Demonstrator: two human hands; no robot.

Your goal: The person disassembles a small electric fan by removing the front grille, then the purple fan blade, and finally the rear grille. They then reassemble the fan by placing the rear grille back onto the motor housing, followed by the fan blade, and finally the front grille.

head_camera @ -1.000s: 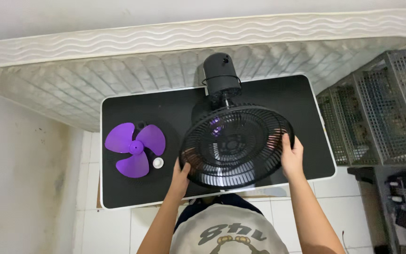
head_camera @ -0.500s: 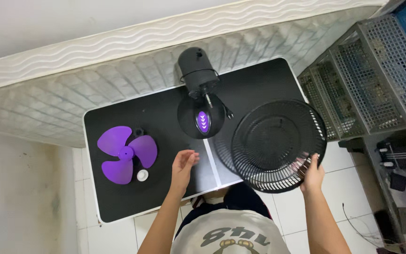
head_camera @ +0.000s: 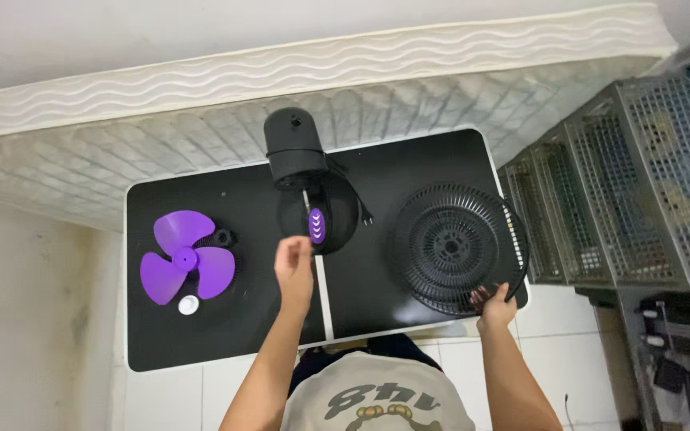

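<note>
So the black fan grille [head_camera: 458, 247] is off the fan body [head_camera: 307, 187] now: a second ago both hands were on it over the motor, and now it lies flat on the right end of the black surface [head_camera: 225, 335], edge overhanging. The right hand [head_camera: 494, 304] has its grip closed on the near rim. The left hand [head_camera: 295, 269] has let go, fingers loose and empty, hovering by the purple hub [head_camera: 316, 224]. The purple blade [head_camera: 182, 256] and small white cap [head_camera: 188, 304] sit off to the left.

Glossy purple plastic fan blade [head_camera: 185, 259], matt black wire-mesh grille [head_camera: 457, 247], smooth black tabletop [head_camera: 433, 164].
</note>
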